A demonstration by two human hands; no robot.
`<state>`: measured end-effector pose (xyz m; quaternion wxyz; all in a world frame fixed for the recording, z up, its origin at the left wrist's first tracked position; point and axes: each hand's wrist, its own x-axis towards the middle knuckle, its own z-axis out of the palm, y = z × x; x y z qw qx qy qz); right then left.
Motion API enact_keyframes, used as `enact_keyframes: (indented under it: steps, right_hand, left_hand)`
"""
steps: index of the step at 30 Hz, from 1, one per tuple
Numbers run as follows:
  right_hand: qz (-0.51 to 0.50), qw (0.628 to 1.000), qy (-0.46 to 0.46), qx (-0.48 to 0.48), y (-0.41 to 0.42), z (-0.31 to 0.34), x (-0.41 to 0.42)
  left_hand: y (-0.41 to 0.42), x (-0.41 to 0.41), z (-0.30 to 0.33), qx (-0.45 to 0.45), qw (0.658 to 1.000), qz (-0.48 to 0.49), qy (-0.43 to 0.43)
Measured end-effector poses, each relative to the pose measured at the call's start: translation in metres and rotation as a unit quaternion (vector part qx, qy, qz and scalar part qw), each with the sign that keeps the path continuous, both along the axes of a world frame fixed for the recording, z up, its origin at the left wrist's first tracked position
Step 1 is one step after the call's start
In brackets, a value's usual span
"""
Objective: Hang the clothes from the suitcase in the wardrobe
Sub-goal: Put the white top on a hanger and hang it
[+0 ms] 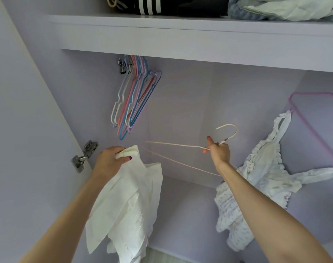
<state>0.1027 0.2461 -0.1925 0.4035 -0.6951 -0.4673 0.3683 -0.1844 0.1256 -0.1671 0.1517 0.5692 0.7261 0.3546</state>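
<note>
- Our left hand (112, 160) is raised in front of the open wardrobe (190, 103), fingers and thumb curled tight round the bunched top edge of a white garment (127, 202).
- Our left forearm comes up from the lower left, and the wrist bends so the knuckles face the wardrobe's back wall.
- Our right hand (219, 151) grips a thin cream hanger (181, 150) at its neck, just below the hook, with the thumb sticking up.
- The hanger lies nearly flat, its hook curving up to the right of the hand and its frame stretching left toward the garment without touching it, as far as we can tell.
- The white garment hangs from our left hand in loose folds, crumpled, with a ruffled or pleated lower part, in front of the wardrobe's left half.
- A frilly flowered dress (256, 186) already hangs on a pink hanger (313, 118) at the right side, partly behind our right forearm.
- A bunch of bare coloured hangers (135, 99) hangs below the shelf (181, 37) at upper left.
- Folded clothes (200, 5) lie on top of the shelf.
- A metal hinge (84, 156) sits on the left wall beside our left hand.
</note>
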Motion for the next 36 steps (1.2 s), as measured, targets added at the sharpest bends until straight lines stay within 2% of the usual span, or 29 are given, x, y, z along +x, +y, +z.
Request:
enact_keyframes:
  steps: [4, 8, 14, 18, 24, 31, 36]
  right_hand:
    - [0.003, 1.0, 0.006, 0.017, -0.002, 0.001, 0.001]
    - [0.024, 0.999, 0.02, 0.033, -0.003, 0.005, -0.006]
    - [0.064, 0.994, -0.026, 0.088, -0.003, 0.017, -0.015]
    - [0.05, 0.988, -0.031, 0.142, 0.002, 0.032, -0.018]
    - [0.031, 0.984, -0.021, 0.173, 0.009, 0.04, -0.014]
    - [0.06, 0.984, 0.006, 0.165, 0.003, 0.034, -0.028]
    - [0.117, 0.98, 0.023, 0.159, -0.007, 0.033, -0.053]
  left_hand:
    - [-0.003, -0.003, -0.001, 0.003, 1.0, 0.012, 0.013]
    - [-0.007, -0.002, 0.0, 0.005, 1.0, -0.018, 0.001]
    - [-0.008, -0.003, 0.004, 0.016, 0.999, -0.05, 0.009]
    - [-0.008, -0.005, 0.005, 0.004, 0.998, -0.057, 0.009]
    - [-0.01, -0.005, 0.001, 0.0, 0.999, -0.047, 0.021]
    - [-0.011, -0.002, 0.004, -0.002, 0.999, -0.045, 0.009]
    - [-0.009, 0.008, 0.005, -0.021, 0.997, -0.067, 0.023]
